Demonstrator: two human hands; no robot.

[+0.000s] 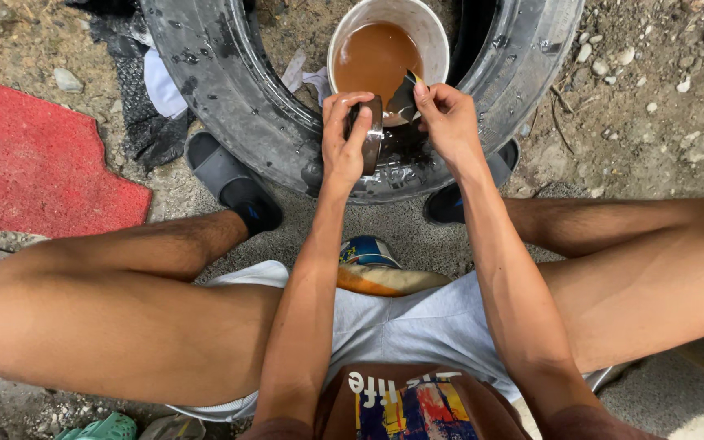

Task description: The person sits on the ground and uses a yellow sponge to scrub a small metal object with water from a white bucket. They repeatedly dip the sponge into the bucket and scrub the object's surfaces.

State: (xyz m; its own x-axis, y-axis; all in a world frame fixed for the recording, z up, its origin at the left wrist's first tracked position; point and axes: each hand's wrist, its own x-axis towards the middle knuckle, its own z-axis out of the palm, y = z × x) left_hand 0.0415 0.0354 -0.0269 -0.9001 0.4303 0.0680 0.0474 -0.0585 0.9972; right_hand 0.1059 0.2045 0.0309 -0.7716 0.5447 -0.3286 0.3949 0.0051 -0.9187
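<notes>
We sit outdoors on gravelly dirt, a red mat (pixel 38 159) at far left with open ground around it, and a black tyre (pixel 230 90) lying flat ahead. Our left hand (pixel 342 138) is closed around a round metal ring (pixel 371 134) held on edge above the tyre's near rim. Just right, our right hand (pixel 448 118) pinches a metal spoon (pixel 405 96) over the white bucket (pixel 425 33) of brown liquid inside the tyre, pebbly ground beyond.

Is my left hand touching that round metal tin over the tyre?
Touching. The head view shows the left hand wrapped around the round metal tin, fingers curled over its top edge and thumb behind it.
</notes>
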